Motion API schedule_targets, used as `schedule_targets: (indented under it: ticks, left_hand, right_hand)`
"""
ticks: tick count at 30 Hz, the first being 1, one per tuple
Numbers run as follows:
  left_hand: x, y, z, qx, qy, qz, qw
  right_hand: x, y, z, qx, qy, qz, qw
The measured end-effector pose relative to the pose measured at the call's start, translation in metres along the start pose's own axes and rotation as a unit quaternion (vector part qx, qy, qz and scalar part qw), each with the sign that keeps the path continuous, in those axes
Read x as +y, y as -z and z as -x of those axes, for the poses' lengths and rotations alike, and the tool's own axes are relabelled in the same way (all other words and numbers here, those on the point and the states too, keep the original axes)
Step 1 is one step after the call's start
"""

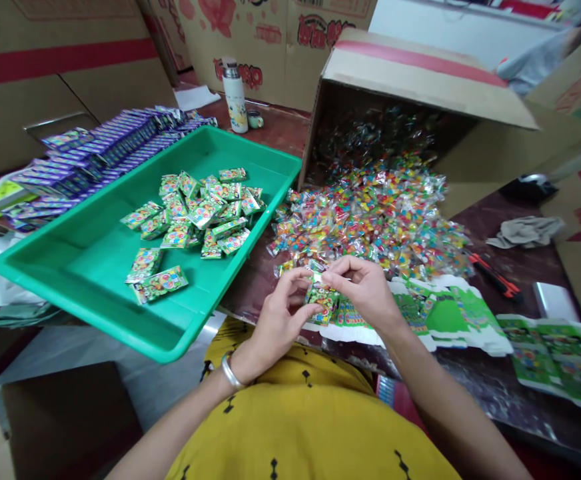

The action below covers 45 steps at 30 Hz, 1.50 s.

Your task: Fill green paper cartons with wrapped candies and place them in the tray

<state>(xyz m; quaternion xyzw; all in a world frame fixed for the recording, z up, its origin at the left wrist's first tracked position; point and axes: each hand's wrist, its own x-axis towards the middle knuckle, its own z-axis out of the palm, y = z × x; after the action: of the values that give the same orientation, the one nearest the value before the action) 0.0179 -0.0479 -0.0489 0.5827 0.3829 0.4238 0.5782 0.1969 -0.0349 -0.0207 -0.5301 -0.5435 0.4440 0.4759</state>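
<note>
Close to the table's front edge, a small green printed candy box [322, 301] is upright between my two hands. My left hand [284, 308] wraps the box from the left, thumb across its front. At the top of the box, my right hand [363, 288] pinches what looks like its end flap; the fingertips partly hide it. Beside my right hand lie flat green box blanks [443, 313] in overlapping stacks. Just behind my hands spreads a heap of clear packets of colourful candies [370, 213]. To the left, a green tray [95, 267] holds several filled-out candy boxes [203, 212].
An open carton [420, 60] lies on its side with candy packets spilling out. Purple boxes [115, 143] are stacked behind the tray. A bottle [234, 100] and a small cup [255, 120] stand at the back. A red-black cutter [495, 277] and grey cloth [525, 231] lie right.
</note>
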Motion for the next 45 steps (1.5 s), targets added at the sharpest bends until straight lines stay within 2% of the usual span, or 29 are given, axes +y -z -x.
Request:
schedule_targets:
  ticks: [4, 10, 13, 16, 19, 22, 24, 28, 32, 35, 37, 38, 39, 41, 43, 45]
  left_hand:
    - [0.000, 0.002, 0.001, -0.022, 0.008, -0.010, 1.000]
    - [-0.004, 0.002, 0.003, -0.015, 0.021, 0.007, 1.000]
    - [-0.004, 0.000, 0.003, -0.039, 0.044, 0.032, 0.998]
    - [-0.002, -0.001, 0.002, -0.066, 0.073, 0.056, 0.994]
    - [-0.001, 0.000, 0.000, -0.079, 0.101, 0.091, 0.988]
    - [-0.003, 0.001, -0.001, -0.092, 0.120, 0.115, 0.982]
    - [-0.005, 0.002, -0.001, -0.091, 0.121, 0.113, 0.982]
    - [-0.005, 0.003, 0.003, -0.055, 0.103, 0.096, 0.989]
    - [-0.009, 0.006, 0.009, -0.072, 0.104, 0.076, 0.989]
    - [-0.016, 0.014, 0.011, -0.052, 0.115, 0.033, 0.991]
    - [-0.020, 0.021, 0.010, 0.016, 0.116, 0.001, 0.993]
    - [-0.021, 0.024, 0.009, 0.054, 0.117, -0.002, 0.992]
    - [-0.021, 0.026, 0.008, 0.088, 0.121, 0.010, 0.989]
    - [-0.018, 0.029, 0.005, 0.128, 0.141, 0.068, 0.979]
    - [-0.015, 0.029, 0.002, 0.131, 0.161, 0.130, 0.969]
    - [-0.013, 0.029, -0.002, 0.116, 0.163, 0.150, 0.968]
  right_hand:
    - [0.001, 0.000, 0.000, -0.004, 0.009, 0.013, 1.000]
    - [0.005, -0.005, 0.019, 0.021, 0.112, 0.106, 0.988]
    - [0.009, 0.001, 0.020, 0.021, 0.065, 0.092, 0.993]
    - [0.012, 0.010, 0.012, -0.033, -0.014, 0.038, 0.999]
    - [0.013, 0.016, 0.004, -0.063, -0.049, 0.005, 0.997]
    - [0.013, 0.016, 0.004, -0.049, -0.045, 0.017, 0.998]
    - [0.012, 0.013, 0.011, -0.040, -0.012, 0.049, 0.998]
    - [0.015, 0.003, 0.037, -0.049, 0.034, 0.103, 0.993]
    - [0.029, 0.003, 0.055, -0.040, 0.006, 0.099, 0.994]
    - [0.039, 0.018, 0.043, -0.041, -0.021, 0.134, 0.990]
    - [0.043, 0.029, 0.026, 0.022, 0.010, 0.241, 0.970]
    - [0.045, 0.033, 0.018, 0.030, 0.039, 0.303, 0.952]
    - [0.046, 0.035, 0.009, 0.019, 0.068, 0.360, 0.930]
    - [0.049, 0.034, -0.004, -0.049, 0.107, 0.436, 0.892]
    - [0.052, 0.031, -0.012, -0.096, 0.117, 0.473, 0.868]
    - [0.054, 0.028, -0.018, -0.101, 0.118, 0.491, 0.857]
